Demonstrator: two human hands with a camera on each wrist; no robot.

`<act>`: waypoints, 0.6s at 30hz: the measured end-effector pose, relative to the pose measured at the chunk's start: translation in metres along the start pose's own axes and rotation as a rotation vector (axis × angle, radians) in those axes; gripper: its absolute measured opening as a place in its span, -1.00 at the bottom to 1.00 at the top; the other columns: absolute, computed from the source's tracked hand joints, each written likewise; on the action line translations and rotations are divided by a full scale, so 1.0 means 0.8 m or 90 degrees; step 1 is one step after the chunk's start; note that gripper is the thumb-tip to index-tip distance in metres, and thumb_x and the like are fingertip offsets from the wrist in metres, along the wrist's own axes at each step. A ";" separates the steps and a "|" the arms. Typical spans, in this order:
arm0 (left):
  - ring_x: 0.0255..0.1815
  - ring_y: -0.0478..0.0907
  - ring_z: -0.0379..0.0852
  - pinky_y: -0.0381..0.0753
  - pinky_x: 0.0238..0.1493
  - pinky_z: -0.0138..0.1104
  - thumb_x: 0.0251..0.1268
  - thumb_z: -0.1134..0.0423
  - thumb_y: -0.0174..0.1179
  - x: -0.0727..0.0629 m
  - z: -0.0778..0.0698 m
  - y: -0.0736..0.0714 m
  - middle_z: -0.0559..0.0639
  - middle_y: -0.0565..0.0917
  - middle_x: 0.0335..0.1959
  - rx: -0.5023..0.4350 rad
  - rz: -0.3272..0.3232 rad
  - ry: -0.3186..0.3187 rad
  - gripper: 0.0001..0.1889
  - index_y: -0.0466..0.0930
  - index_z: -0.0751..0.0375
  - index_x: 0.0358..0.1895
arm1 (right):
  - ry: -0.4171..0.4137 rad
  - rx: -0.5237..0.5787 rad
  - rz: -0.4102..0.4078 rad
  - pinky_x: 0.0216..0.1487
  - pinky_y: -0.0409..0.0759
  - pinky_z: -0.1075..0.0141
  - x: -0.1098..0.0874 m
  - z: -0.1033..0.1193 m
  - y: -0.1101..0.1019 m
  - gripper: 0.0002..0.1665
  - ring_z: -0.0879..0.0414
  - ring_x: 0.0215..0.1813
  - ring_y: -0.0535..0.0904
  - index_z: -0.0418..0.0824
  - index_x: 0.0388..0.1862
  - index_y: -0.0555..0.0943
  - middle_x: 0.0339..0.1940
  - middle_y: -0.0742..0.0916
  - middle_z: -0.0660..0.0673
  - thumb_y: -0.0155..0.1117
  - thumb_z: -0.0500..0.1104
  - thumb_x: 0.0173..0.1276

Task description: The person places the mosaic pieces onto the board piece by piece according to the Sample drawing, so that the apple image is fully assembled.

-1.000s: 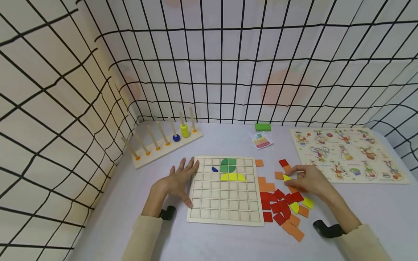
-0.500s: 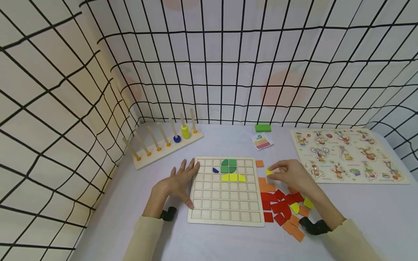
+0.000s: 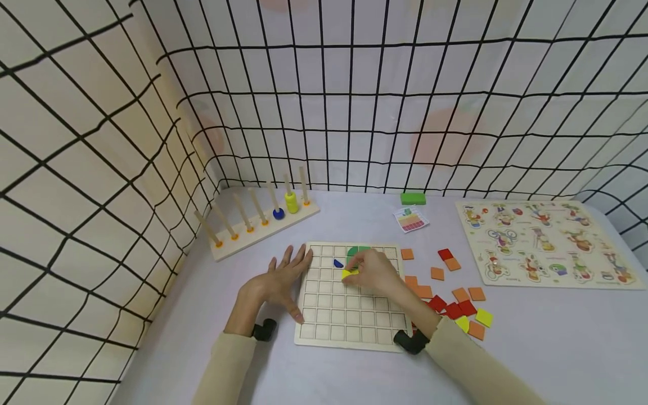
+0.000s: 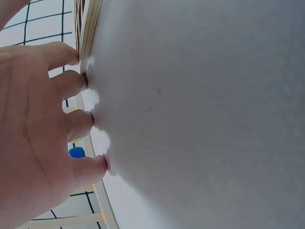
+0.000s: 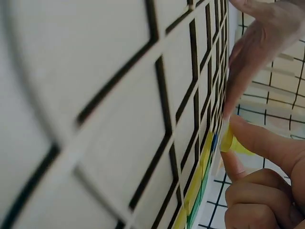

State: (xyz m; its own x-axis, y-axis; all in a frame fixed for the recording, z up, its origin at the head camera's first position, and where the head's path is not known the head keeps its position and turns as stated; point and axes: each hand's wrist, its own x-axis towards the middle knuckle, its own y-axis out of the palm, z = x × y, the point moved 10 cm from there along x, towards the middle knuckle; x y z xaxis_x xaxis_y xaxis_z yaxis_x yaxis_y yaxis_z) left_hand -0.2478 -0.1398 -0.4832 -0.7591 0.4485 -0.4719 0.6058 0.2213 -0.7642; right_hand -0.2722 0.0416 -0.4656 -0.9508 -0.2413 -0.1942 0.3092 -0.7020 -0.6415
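Observation:
A pale gridded board [image 3: 331, 318] lies flat on the white table. My left hand [image 3: 273, 287] is spread along its left side, with the thumb and fingers at the edge; in the left wrist view the fingertips meet the tabletop. My right hand [image 3: 378, 274] is over the board's upper part and pinches a yellow tile [image 5: 228, 137] between thumb and fingertip. On the board, green pieces [image 3: 352, 251] are partly covered by that hand, and a small blue piece [image 3: 338, 263] shows to their left. A row of yellow pieces [image 5: 193, 185] sits in the grid below the green ones.
Loose orange, red and yellow tiles [image 3: 484, 318] are scattered right of the board, some behind my right forearm. A pegged wooden stand [image 3: 243, 239] is at back left. Beyond the board lie a printed card [image 3: 411, 219] and a green block [image 3: 413, 198]. A picture board [image 3: 547, 244] occupies the right.
My right hand has picked up a yellow tile from the scattered pieces and carried it left to over the board. My left hand has stayed at the board's left edge.

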 end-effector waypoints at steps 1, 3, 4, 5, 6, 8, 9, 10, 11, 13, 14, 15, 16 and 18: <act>0.74 -0.55 0.23 -0.40 0.67 0.30 -0.34 -0.02 0.75 0.000 0.000 0.000 0.11 -0.41 0.74 0.002 0.001 0.000 0.58 -0.32 0.09 0.72 | 0.001 -0.005 0.000 -0.52 0.15 0.39 0.002 0.002 0.004 -0.72 0.17 -0.54 0.28 -0.25 -0.27 0.78 -0.63 0.49 0.03 0.67 -0.18 0.08; 0.74 -0.55 0.23 -0.40 0.67 0.30 -0.34 -0.02 0.75 0.000 0.001 0.001 0.11 -0.41 0.74 0.000 0.001 -0.001 0.58 -0.32 0.10 0.72 | 0.006 -0.013 -0.001 -0.53 0.19 0.39 0.004 0.005 0.009 -0.73 0.17 -0.52 0.33 -0.24 -0.28 0.78 -0.58 0.58 -0.01 0.67 -0.18 0.07; 0.74 -0.56 0.23 -0.40 0.67 0.29 -0.33 -0.02 0.75 0.000 0.001 0.001 0.11 -0.41 0.74 0.001 0.003 0.000 0.58 -0.32 0.10 0.72 | 0.004 -0.019 -0.003 -0.53 0.22 0.40 0.005 0.006 0.011 -0.73 0.17 -0.50 0.37 -0.24 -0.29 0.78 -0.53 0.63 -0.01 0.67 -0.18 0.07; 0.73 -0.56 0.23 -0.39 0.67 0.29 -0.33 -0.01 0.75 0.000 0.001 0.001 0.11 -0.42 0.74 0.001 0.004 0.001 0.58 -0.33 0.10 0.72 | 0.003 -0.022 -0.003 -0.54 0.22 0.39 0.006 0.007 0.012 -0.73 0.16 -0.51 0.38 -0.25 -0.29 0.77 -0.53 0.66 -0.05 0.67 -0.18 0.07; 0.73 -0.56 0.23 -0.39 0.67 0.29 -0.33 -0.01 0.75 0.000 0.001 0.001 0.11 -0.42 0.74 0.001 0.004 0.002 0.59 -0.33 0.10 0.71 | 0.004 -0.023 -0.003 -0.55 0.24 0.39 0.007 0.007 0.013 -0.73 0.16 -0.51 0.40 -0.24 -0.29 0.77 -0.52 0.68 -0.07 0.66 -0.18 0.08; 0.73 -0.56 0.23 -0.38 0.67 0.30 -0.33 -0.01 0.75 0.000 0.000 0.001 0.12 -0.42 0.74 0.003 0.004 0.005 0.59 -0.34 0.11 0.71 | 0.007 -0.032 -0.007 -0.52 0.30 0.39 0.008 0.007 0.012 -0.74 0.16 -0.47 0.45 -0.21 -0.29 0.77 -0.46 0.72 -0.06 0.67 -0.16 0.08; 0.73 -0.56 0.23 -0.38 0.67 0.30 -0.33 0.00 0.75 0.001 0.000 0.002 0.13 -0.42 0.74 0.004 0.005 0.005 0.59 -0.34 0.12 0.71 | 0.009 -0.034 -0.009 -0.51 0.32 0.38 0.008 0.006 0.011 -0.74 0.15 -0.45 0.46 -0.19 -0.29 0.78 -0.44 0.73 -0.06 0.67 -0.15 0.08; 0.73 -0.56 0.23 -0.38 0.67 0.30 -0.32 0.00 0.75 0.001 0.000 0.002 0.13 -0.42 0.74 0.005 0.006 0.006 0.59 -0.34 0.12 0.71 | 0.010 -0.037 -0.010 -0.50 0.32 0.37 0.009 0.006 0.009 -0.75 0.14 -0.44 0.46 -0.17 -0.29 0.78 -0.42 0.74 -0.07 0.68 -0.14 0.08; 0.73 -0.56 0.24 -0.38 0.67 0.30 -0.33 0.00 0.75 0.001 0.000 0.001 0.13 -0.42 0.74 0.005 0.005 0.007 0.59 -0.34 0.12 0.71 | 0.012 -0.038 -0.010 -0.48 0.31 0.37 0.009 0.005 0.008 -0.75 0.13 -0.42 0.45 -0.16 -0.29 0.79 -0.39 0.75 -0.07 0.68 -0.14 0.08; 0.73 -0.56 0.24 -0.38 0.67 0.30 -0.32 0.00 0.75 0.002 0.001 0.001 0.13 -0.42 0.74 0.004 0.004 0.007 0.59 -0.34 0.12 0.71 | 0.015 -0.041 -0.010 -0.46 0.29 0.37 0.009 0.003 0.006 -0.77 0.13 -0.38 0.43 -0.11 -0.28 0.81 -0.30 0.77 -0.06 0.68 -0.14 0.09; 0.73 -0.56 0.24 -0.38 0.67 0.30 -0.32 0.00 0.75 0.002 0.000 0.001 0.13 -0.42 0.74 0.003 0.004 0.007 0.59 -0.34 0.12 0.71 | 0.010 -0.041 -0.010 -0.45 0.27 0.37 0.009 0.003 0.005 -0.78 0.13 -0.37 0.42 -0.11 -0.28 0.83 -0.25 0.79 -0.06 0.68 -0.15 0.09; 0.73 -0.56 0.24 -0.38 0.67 0.30 -0.32 0.01 0.75 0.002 0.000 0.001 0.13 -0.42 0.74 0.002 0.004 0.006 0.59 -0.34 0.12 0.71 | 0.008 -0.041 -0.009 -0.46 0.25 0.37 0.009 0.004 0.005 -0.78 0.12 -0.37 0.41 -0.10 -0.27 0.84 -0.21 0.81 -0.07 0.68 -0.16 0.09; 0.73 -0.56 0.23 -0.38 0.67 0.30 -0.32 0.00 0.75 0.001 0.000 0.000 0.13 -0.43 0.74 0.002 0.004 0.006 0.58 -0.34 0.12 0.71 | 0.004 -0.042 -0.008 -0.46 0.24 0.38 0.009 0.004 0.006 -0.79 0.13 -0.36 0.40 -0.10 -0.26 0.85 -0.17 0.81 -0.07 0.68 -0.17 0.09; 0.73 -0.56 0.24 -0.38 0.67 0.29 -0.31 0.00 0.74 0.001 -0.001 0.000 0.13 -0.42 0.74 0.004 0.004 0.006 0.58 -0.34 0.12 0.71 | -0.004 -0.041 -0.009 -0.48 0.25 0.40 0.010 0.005 0.007 -0.79 0.14 -0.34 0.42 -0.10 -0.26 0.86 -0.11 0.82 -0.08 0.67 -0.19 0.09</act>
State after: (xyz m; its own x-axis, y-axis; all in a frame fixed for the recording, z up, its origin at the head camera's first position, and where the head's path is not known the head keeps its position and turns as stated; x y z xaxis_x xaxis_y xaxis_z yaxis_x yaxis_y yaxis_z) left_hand -0.2483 -0.1388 -0.4836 -0.7530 0.4582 -0.4724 0.6088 0.2125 -0.7643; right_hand -0.2779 0.0332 -0.4676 -0.9550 -0.2357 -0.1800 0.2933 -0.6614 -0.6903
